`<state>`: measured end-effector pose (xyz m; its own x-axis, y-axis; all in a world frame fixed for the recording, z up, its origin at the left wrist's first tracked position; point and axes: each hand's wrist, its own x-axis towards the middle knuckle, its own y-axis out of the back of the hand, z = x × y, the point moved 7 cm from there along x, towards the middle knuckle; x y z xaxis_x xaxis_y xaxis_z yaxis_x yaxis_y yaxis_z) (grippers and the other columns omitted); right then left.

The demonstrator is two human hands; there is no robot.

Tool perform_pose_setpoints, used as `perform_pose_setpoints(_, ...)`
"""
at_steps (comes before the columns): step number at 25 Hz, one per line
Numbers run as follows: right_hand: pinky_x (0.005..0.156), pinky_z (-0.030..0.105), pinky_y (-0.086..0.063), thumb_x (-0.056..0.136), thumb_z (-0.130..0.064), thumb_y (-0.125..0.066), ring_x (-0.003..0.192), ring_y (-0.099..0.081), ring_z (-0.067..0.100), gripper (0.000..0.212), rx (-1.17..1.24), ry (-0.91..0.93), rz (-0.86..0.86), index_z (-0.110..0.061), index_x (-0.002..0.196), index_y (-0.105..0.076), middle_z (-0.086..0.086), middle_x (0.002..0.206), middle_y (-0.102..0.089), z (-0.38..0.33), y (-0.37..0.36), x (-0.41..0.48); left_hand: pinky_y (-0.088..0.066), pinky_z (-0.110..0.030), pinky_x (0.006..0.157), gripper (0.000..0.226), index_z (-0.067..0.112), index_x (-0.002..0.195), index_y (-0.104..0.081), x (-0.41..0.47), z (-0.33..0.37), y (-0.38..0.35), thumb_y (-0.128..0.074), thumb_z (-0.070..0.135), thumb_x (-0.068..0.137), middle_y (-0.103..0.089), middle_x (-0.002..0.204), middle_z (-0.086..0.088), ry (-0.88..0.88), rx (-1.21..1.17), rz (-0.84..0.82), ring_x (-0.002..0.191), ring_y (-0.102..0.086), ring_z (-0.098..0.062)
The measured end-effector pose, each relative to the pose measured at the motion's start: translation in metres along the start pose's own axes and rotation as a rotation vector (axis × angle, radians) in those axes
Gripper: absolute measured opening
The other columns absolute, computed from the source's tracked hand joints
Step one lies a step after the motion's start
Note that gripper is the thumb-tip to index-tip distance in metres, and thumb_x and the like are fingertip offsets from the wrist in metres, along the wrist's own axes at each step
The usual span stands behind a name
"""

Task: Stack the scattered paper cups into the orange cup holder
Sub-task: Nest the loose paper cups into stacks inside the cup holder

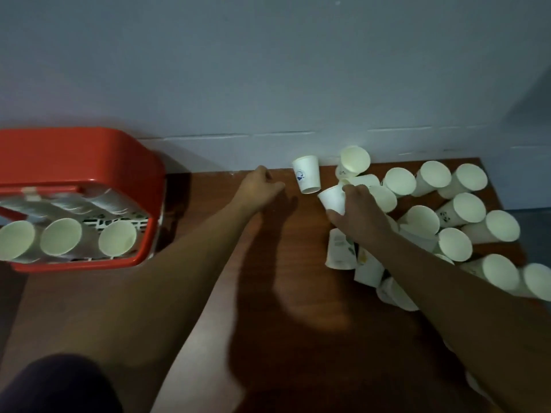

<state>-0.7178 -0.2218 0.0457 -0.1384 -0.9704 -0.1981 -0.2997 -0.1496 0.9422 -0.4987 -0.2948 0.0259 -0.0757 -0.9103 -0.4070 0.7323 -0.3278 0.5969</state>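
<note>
Grip matters most in the step in hand, which I judge to be picking loose cups off the heap for the holder. The right hand [354,216] has thumb and fingers curled round a plain white paper cup [332,199] at the left fringe of the heap of scattered white paper cups [454,244]. That heap covers the right side of the brown wood-grain table [298,293] up to its far edge. Thin paper walls dent easily, so a light hold around the middle of the wall should serve better than a squeeze at the rim. Lifting straight up should keep the neighbours from rolling.

The left hand [261,183] is stretched toward the far edge, fingers loosely curled and holding nothing. It is just short of a white paper cup with a blue print [307,175]; which end of that cup is up I cannot tell. Nesting one cup in the other before carrying would likely save a trip.

The orange-red plastic cup holder [89,156] sits at the left edge of the table, well apart from the heap. It is a smooth, glossy shell with rounded corners over a white lattice part. Three rows of nested cups [61,235] lie in it, mouths toward the camera.

The cups are tapered, with matt cream insides, and several carry small prints. Most in the heap lie on their sides, touching or overlapping.
</note>
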Motion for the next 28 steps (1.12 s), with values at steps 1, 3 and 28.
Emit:
perform_pose_setpoints(1, 0.081, 0.036, -0.047, 0.082, -0.044, -0.067, 0.102, -0.057, 0.027, 0.061, 0.003, 0.018, -0.004, -0.008, 0.128, -0.047, 0.013, 0.116, -0.053, 0.001, -0.005, 0.007, -0.04, -0.028, 0.064, 0.038, 0.007, 0.112, -0.058, 0.018, 0.006, -0.008, -0.064, 0.037, 0.089, -0.06, 0.095, -0.003, 0.075, -0.054, 0.016, 0.084, -0.059, -0.018)
perform_pose_setpoints(3, 0.08, 0.037, -0.049, 0.082, -0.042, -0.066, 0.097, -0.058, 0.028, 0.055, 0.016, 0.052, 0.027, -0.007, 0.121, -0.051, 0.014, 0.11, -0.056, 0.003, -0.012, 0.021, -0.04, -0.029, 0.06, 0.046, 0.0, 0.109, -0.062, 0.053, 0.018, -0.031, -0.065, 0.042, 0.088, -0.061, 0.094, -0.008, 0.179, -0.132, 0.034, 0.085, -0.059, -0.023)
perform_pose_setpoints(28, 0.089, 0.032, -0.047, 0.079, -0.037, -0.076, 0.113, -0.057, 0.021, 0.075, 0.644, 0.0, -0.062, -0.019, 0.142, -0.039, 0.003, 0.131, -0.057, -0.12, -0.008, -0.033, -0.058, -0.041, 0.08, 0.057, 0.015, 0.128, -0.056, -0.081, -0.108, 0.068, -0.076, 0.036, 0.079, -0.067, 0.121, -0.011, 0.075, -0.887, 0.08, 0.105, -0.069, -0.028)
